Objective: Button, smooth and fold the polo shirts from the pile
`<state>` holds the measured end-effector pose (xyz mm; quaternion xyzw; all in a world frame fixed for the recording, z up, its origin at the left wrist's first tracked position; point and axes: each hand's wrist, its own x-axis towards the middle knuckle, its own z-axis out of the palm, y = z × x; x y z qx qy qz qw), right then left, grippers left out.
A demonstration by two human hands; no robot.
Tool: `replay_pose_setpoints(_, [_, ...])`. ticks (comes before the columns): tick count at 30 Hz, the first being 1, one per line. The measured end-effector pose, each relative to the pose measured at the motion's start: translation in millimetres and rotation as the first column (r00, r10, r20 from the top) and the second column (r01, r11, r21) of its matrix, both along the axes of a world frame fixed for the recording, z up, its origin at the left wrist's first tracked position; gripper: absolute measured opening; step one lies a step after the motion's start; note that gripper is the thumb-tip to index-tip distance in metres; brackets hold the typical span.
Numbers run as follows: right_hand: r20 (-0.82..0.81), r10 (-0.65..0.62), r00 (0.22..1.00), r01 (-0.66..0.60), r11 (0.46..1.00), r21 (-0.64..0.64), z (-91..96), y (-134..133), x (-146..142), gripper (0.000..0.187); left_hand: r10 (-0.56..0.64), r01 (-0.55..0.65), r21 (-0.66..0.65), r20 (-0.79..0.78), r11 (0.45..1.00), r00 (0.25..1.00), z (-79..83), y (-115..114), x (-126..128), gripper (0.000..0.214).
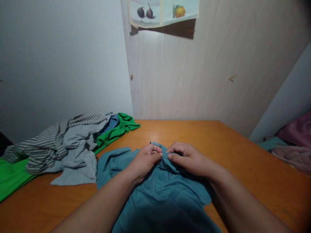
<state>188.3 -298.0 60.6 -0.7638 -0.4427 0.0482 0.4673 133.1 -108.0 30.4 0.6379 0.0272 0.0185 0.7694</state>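
Observation:
A teal polo shirt (pixel 160 191) lies front up on the orange-brown wooden table (pixel 245 181), its lower part in shadow at the bottom edge. Its collar and button placket are bunched up between my hands. My left hand (pixel 148 158) pinches the collar area from the left, thumb and fingertips pressed together on the cloth. From the right, my right hand (pixel 187 157) pinches the same area, close to the left fingertips. A small button shows on the placket just below the hands. What lies right under the fingertips is hidden.
A heap of clothes lies at the left: a striped garment (pixel 51 142), a grey one (pixel 80 158) and a green one (pixel 119 132). Pink and mauve cloth (pixel 293 155) sits beyond the table's right edge. A wood-grain panel (pixel 175 81) rises behind, with fruit pictures (pixel 162 13).

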Motion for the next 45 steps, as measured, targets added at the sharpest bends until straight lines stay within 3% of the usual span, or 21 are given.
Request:
replay_pose_setpoints(11, [-0.088, -0.216, 0.972, 0.226, 0.967, 0.121, -13.2, 17, -3, 0.008, -0.022, 0.021, 0.013, 0.063, 1.000, 0.998, 8.0, -4, -4, 0.019])
replay_pose_setpoints(16, [-0.337, -0.183, 0.924, 0.240, 0.962, 0.134, -10.3, 19, -5, 0.014, -0.037, 0.032, 0.062, 0.096, 0.998, 0.995, 5.7, -1, -3, 0.017])
replay_pose_setpoints(24, [-0.642, -0.085, 0.762, 0.261, 0.948, 0.184, -7.3, 19, -6, 0.022, -0.044, 0.029, 0.116, 0.125, 0.993, 0.991, 12.8, 0, -6, 0.013])
replay_pose_setpoints(31, [-0.549, -0.147, 0.823, 0.274, 0.949, 0.157, -9.2, 21, -5, 0.015, -0.071, 0.063, 0.096, 0.081, 0.993, 0.994, 13.2, 1, -7, 0.014])
replay_pose_setpoints(35, [-0.495, -0.142, 0.857, 0.251, 0.954, 0.163, -13.7, 25, -6, 0.013, -0.029, 0.020, 0.103, 0.083, 0.995, 0.996, 10.4, 0, -6, 0.022])
replay_pose_setpoints(45, [-0.579, -0.096, 0.810, 0.212, 0.968, 0.136, -14.1, 25, -8, 0.012, -0.012, 0.019, -0.065, 0.100, 0.998, 0.995, 12.2, -6, -5, 0.030])
